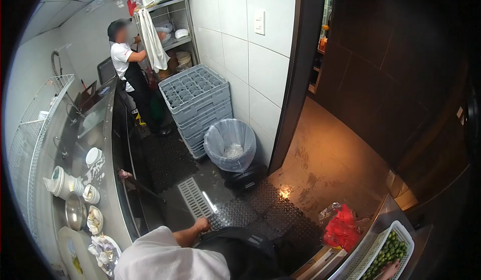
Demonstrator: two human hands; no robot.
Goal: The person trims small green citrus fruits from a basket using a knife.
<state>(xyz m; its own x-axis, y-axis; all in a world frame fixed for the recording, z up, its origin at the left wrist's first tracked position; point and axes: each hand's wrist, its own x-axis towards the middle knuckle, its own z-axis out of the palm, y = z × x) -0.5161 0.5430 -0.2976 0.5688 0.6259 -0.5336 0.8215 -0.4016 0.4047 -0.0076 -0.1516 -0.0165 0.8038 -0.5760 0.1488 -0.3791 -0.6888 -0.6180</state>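
Note:
My left hand point(202, 225) hangs in front of my dark apron, above the black floor mat, with its fingers curled in. Whether anything is inside it is hidden. At the bottom right edge, my right hand point(390, 270) dips into a white plastic basket point(407, 230) and touches the small green limes point(391, 250) there. The frame cuts this hand off, and its fingers are too unclear to read. The basket rests on a metal-edged counter beside me.
Left runs a steel sink counter point(111, 179) with tubs, a metal bowl point(76, 211) and food scraps. Grey glass racks point(200, 104) and a lined trash bin point(230, 144) stand ahead. A co-worker point(131, 64) handles a white cloth by shelves. A red bag point(343, 227) lies right.

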